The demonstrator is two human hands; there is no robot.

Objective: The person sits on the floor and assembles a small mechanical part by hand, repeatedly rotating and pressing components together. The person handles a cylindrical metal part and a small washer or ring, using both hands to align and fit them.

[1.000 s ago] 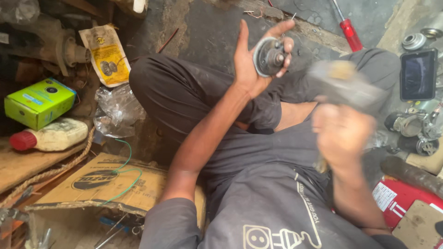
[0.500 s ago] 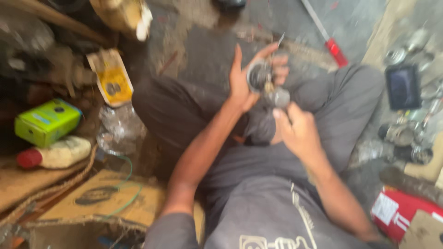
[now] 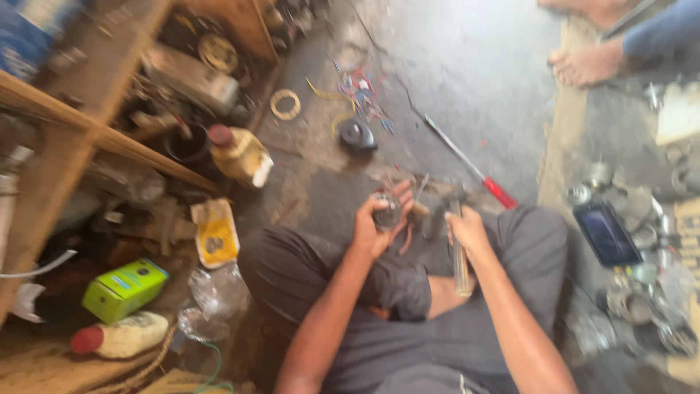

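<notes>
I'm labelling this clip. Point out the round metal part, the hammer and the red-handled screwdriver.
round metal part point(image 3: 386, 211), head view, its dark face.
hammer point(image 3: 460, 264), head view, its handle below the right hand.
red-handled screwdriver point(image 3: 500, 193), head view, its red grip.

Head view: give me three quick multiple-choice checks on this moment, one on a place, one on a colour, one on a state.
1. Where does the green cardboard box lie?
A. at the left, below the wooden shelf
B. on the person's lap
C. beside the bare foot at top right

2. What colour is the handle of the long screwdriver on the concrete floor?
A. blue
B. red
C. yellow

3. What is the left hand doing?
A. lying flat on the floor
B. hanging free with nothing in it
C. gripping a small round dark metal part

Answers:
1 A, the box sits low at the left under the shelf.
2 B, the handle end near the knee is red.
3 C, the fingers curl round the part, while the right hand grips a metal-handled tool.
</notes>
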